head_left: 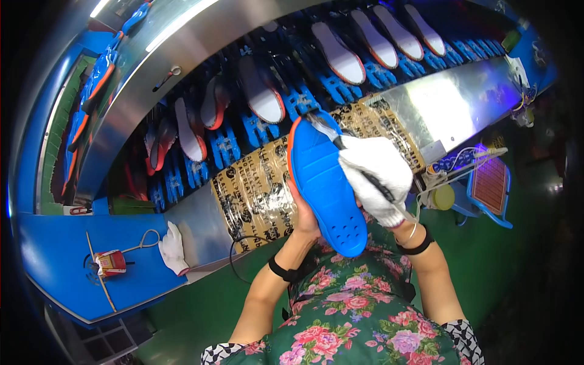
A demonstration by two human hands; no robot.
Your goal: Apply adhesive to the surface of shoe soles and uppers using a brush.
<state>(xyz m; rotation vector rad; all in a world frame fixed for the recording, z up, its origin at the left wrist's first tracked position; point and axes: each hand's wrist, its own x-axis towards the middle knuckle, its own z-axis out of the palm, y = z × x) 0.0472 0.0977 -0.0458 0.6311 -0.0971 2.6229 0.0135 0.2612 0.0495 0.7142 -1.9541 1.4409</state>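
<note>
A blue shoe sole (319, 173) with an orange edge and a group of small holes at its heel end is tilted up in front of me. My left hand (304, 210), bare, grips it from beneath along its left side; part of the fingers is hidden behind it. Over its right edge lies my right hand (380, 173) in a white knit glove, fingers curled around a slim tool with a dark handle (378, 187). The tool's shiny tip (325, 126) is at the sole's upper end; its exact kind cannot be made out.
Beyond the metal ledge (450, 103), partly covered in printed tan tape (258, 194), blue carriers (225, 149) hold several white-faced soles (337, 55) with red edges. At left, a blue table (55, 261) bears a white glove (173, 249). A blue-framed chair (490, 185) stands at right.
</note>
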